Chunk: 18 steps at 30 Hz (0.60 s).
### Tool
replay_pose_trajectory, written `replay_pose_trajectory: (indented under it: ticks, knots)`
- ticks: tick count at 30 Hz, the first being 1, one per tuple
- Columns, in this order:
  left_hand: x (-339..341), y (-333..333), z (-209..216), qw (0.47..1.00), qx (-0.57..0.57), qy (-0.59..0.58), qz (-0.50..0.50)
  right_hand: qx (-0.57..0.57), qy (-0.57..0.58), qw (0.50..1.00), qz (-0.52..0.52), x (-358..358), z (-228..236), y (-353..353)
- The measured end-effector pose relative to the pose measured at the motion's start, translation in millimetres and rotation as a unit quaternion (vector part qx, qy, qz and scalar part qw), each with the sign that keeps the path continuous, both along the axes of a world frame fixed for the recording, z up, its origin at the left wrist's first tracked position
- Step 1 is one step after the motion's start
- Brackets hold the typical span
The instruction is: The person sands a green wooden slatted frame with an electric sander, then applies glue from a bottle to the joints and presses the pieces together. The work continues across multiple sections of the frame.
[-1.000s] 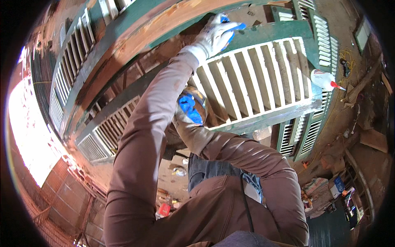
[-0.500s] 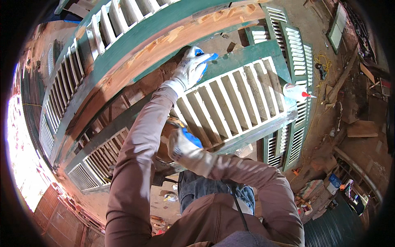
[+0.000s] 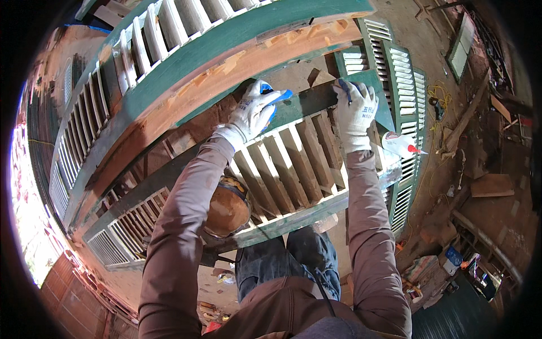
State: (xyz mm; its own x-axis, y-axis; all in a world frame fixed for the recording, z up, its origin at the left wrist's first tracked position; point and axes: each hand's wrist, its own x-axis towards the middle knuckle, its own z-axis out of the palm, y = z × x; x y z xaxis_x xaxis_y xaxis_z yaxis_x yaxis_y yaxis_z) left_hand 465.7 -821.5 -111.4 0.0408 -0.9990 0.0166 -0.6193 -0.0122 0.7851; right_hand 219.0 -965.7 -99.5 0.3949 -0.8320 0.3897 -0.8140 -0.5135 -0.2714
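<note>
A green louvered shutter [image 3: 282,213] with pale slats lies across in front of me. My left hand [image 3: 251,113], in a white glove with blue-coated fingers, rests at its far rail; at least one finger is stretched out along the rail and nothing shows in its grasp. My right hand [image 3: 357,110], gloved alike, is at the same rail near the right corner. Its fingers are bent together over the wood, and what they hold, if anything, is hidden. Between my forearms a round container [image 3: 228,208] with a brown surface stands on the slats. Beyond my right wrist lies a white bottle [image 3: 398,143] with a red tip.
Past the far rail a larger green shutter [image 3: 226,42] stands with its bare reddish wood edge towards me. Several more shutters [image 3: 402,79] are stacked on the right. A yellow cord [image 3: 439,93] and planks [image 3: 468,121] lie on the floor farther right.
My right hand has moved from beside the round container to the far rail at the right. The left hand stays at the rail in nearly the same pose.
</note>
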Motion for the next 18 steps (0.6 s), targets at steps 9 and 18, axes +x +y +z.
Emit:
replay_pose_trajectory:
  ticks: [9, 18]
  knots:
    - [-1, 1, -2, 1.000, -0.001, 0.005, 0.012, 0.030, 0.050, 0.993, 0.101, 19, -9, 52]
    - [0, 3, 0, 1.000, -0.005, 0.002, 0.010, 0.051, 0.118, 0.988, 0.085, 5, -9, 44]
